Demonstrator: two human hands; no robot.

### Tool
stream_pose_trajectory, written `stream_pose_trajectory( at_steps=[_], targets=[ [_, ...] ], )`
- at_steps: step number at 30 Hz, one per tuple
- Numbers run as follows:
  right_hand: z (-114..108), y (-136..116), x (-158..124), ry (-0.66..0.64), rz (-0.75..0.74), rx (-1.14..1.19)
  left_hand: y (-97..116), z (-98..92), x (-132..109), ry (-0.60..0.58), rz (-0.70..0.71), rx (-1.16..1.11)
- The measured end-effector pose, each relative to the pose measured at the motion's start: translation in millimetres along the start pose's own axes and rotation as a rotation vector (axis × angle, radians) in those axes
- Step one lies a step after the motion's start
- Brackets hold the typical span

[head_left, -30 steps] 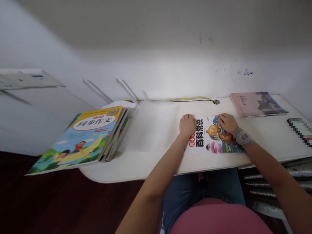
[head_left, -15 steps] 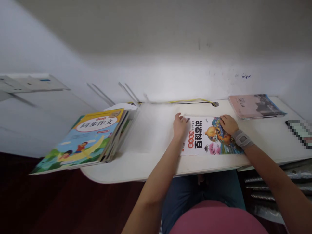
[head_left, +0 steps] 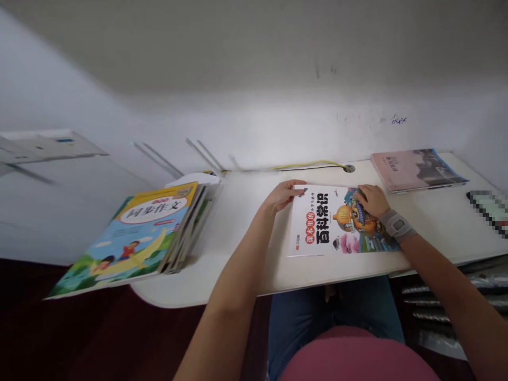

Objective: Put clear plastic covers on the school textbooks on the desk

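A colourful book (head_left: 337, 222) with large black characters on its white cover lies flat on the white desk (head_left: 246, 211) in front of me. My left hand (head_left: 283, 193) grips the book's far left corner, thumb on top of the cover. My right hand (head_left: 371, 200), with a grey band on the wrist, rests fingers-down on the picture at the cover's right part.
A slanted stack of books (head_left: 146, 233) overhangs the desk's left edge. A pink book (head_left: 416, 169) lies at the far right, with a blurred-out flat object (head_left: 490, 206) beside it. A yellow cable (head_left: 309, 165) runs along the wall.
My left hand slid off the cover to the book's far left corner and took hold of it. The right hand stayed on the cover.
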State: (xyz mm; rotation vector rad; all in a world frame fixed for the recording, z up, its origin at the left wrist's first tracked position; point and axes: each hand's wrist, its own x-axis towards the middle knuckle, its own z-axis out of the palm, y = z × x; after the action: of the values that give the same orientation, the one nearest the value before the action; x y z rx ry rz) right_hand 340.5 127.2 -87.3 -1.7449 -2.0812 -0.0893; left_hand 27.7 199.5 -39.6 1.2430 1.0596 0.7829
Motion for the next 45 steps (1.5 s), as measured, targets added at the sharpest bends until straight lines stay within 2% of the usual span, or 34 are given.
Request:
stream_pose_trajectory(
  at_steps=[5, 10, 14, 18, 21, 25, 30, 32, 35, 37, 40, 43, 45],
  targets=[
    [-14.2, 10.0, 3.1, 0.02, 0.011, 0.078, 1.3, -2.1, -2.7, -0.012, -0.032, -0.026],
    [-39.9, 33.7, 4.8, -0.062, -0.014, 0.216, -1.4, 0.7, -7.9, 0.078, -0.013, 0.022],
    [-51.4, 48.7, 0.9, -0.051, 0.096, 0.257, -0.9, 2.5, -9.9, 0.14, 0.006, 0.075],
    [-43.8, 49.7, 2.7, -0.002, 0.251, 0.185, 0.7, 6.5, -8.5, 0.191, 0.004, 0.156],
    [-33.4, 45.5, 8.8, 0.023, 0.335, 0.071, -0.7, 11.6, -4.7, 0.27, -0.021, 0.296],
    [-23.3, 38.4, 14.3, -0.003, 0.371, -0.088, -5.4, 18.5, 1.8, 0.405, -0.075, 0.626],
    [-21.7, 27.2, 12.4, -0.107, 0.357, -0.222, -7.0, 25.3, 5.1, 0.435, -0.129, 0.982],
    [-25.0, 20.4, 10.9, -0.121, 0.338, -0.261, -5.5, 28.8, 3.4, 0.441, -0.1, 1.083],
    [-28.5, 2.6, 9.5, -0.121, 0.262, -0.295, -4.3, 39.6, 0.8, 0.405, 0.029, 1.215],
    [-25.3, -16.3, 10.1, -0.138, 0.157, -0.29, -6.4, 51.9, 1.4, 0.324, 0.122, 1.279],
    [-10.1, -50.5, 12.5, -0.204, -0.082, -0.234, -14.2, 72.9, 5.1, 0.222, 0.224, 1.335],
    [7.3, -71.8, 13.5, -0.262, -0.273, -0.178, -23.0, 86.4, 7.6, 0.24, 0.292, 1.369],
    [12.0, -67.3, 11.2, -0.279, -0.309, -0.165, -26.9, 88.9, 7.4, 0.274, 0.313, 1.383]
  ],
)
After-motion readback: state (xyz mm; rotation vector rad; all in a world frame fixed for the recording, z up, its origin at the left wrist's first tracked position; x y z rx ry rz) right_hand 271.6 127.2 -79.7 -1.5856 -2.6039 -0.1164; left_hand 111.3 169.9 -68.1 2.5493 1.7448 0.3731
